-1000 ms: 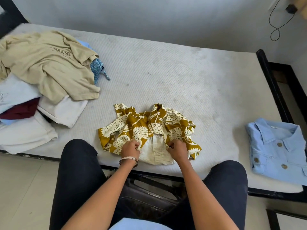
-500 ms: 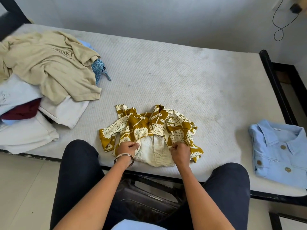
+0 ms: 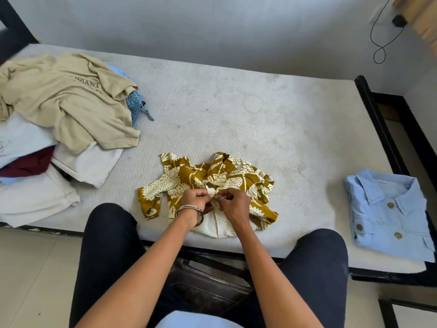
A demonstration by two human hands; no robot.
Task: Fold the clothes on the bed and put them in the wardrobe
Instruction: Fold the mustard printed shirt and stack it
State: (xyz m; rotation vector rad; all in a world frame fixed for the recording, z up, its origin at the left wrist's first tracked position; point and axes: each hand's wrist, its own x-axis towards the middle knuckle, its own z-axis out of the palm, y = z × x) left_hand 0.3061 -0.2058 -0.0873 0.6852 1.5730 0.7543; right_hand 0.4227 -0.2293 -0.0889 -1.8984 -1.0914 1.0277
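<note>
Head view. I have the mustard-and-cream printed top (image 3: 208, 183) lying crumpled at the near edge of the bed (image 3: 236, 110), directly ahead of me. My left hand (image 3: 196, 201) and right hand (image 3: 233, 203) meet at its centre front, each grip pinching a small bit of cloth there; whether a fastening is involved I cannot tell. Step in hand, as I judge it: closing or aligning the front before folding. The next move calls for spreading the top flat and squaring its sleeves. A folded blue shirt (image 3: 390, 214) lies to my right; an unfolded pile (image 3: 59, 129) waits at left. No wardrobe is visible.
</note>
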